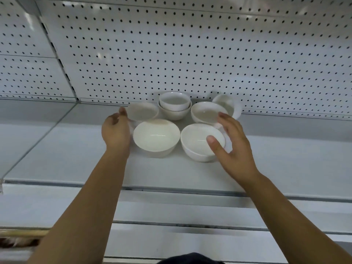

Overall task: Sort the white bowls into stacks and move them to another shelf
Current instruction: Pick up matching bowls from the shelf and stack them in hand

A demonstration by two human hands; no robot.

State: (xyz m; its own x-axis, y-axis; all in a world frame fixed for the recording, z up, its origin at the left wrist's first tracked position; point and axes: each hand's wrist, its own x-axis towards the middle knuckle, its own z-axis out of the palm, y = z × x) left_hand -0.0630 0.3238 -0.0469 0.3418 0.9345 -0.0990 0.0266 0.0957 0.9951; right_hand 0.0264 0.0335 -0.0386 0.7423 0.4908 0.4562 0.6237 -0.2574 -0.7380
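On the shelf [276,159], clustered white bowls [156,137], hands [116,130] [236,149] either side.

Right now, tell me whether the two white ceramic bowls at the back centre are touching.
Touching. The head view shows the upper white bowl nested inside the lower white bowl, with no gap.

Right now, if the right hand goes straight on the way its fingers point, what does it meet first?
Most likely the middle-right bowl: the fingers of the right hand point at its near rim and look almost touching, though depth is unclear. The thumb hangs over the front-right bowl.
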